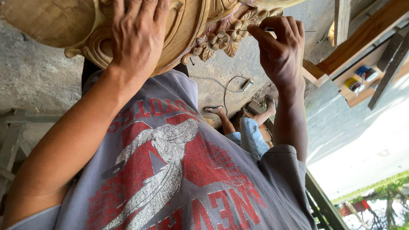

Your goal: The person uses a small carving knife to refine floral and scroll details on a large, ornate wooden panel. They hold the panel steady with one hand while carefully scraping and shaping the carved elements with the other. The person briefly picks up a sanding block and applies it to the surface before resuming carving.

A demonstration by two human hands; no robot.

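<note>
Carved wooden piece (187,25) fills top of view, resting against person's grey printed shirt (179,170). Left hand (138,36) lies flat on carving, fingers spread, grip open. Right hand (281,47) beside carved flower ornament (221,40), fingers pinched on thin tool (272,30); tool mostly hidden. Below carving: concrete floor (38,72), cable (228,85), person's sandalled foot (215,110).

Grey concrete floor (38,72): thin cable (221,85) lying loose, wooden boards (362,34) alongside.
</note>
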